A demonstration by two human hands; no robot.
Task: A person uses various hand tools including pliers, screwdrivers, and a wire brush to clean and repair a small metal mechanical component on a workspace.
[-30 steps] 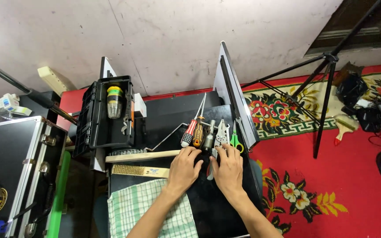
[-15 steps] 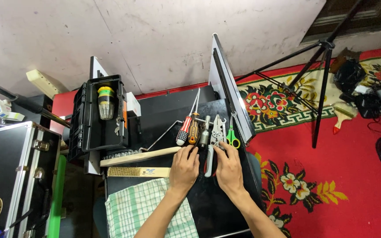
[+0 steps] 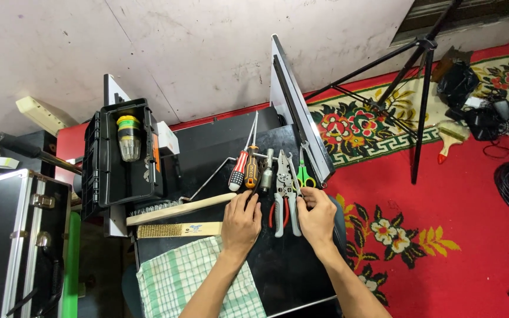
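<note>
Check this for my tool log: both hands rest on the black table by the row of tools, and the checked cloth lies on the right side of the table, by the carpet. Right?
Not quite. The head view shows the checked cloth on the table's left side, below the brushes, away from the carpet. The rest holds: the left hand and right hand rest by the row of tools.

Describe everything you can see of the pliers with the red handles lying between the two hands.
The pliers lie flat on the black table top, metal head pointing away from the person, handles toward them. The head looks like bare grey steel; the two handles are spread slightly, with red grips on the inner edges. They sit in a row of tools, next to a grey-handled tool on one side. The left hand rests just beside one handle; the right hand touches the other side with its fingers.
</note>
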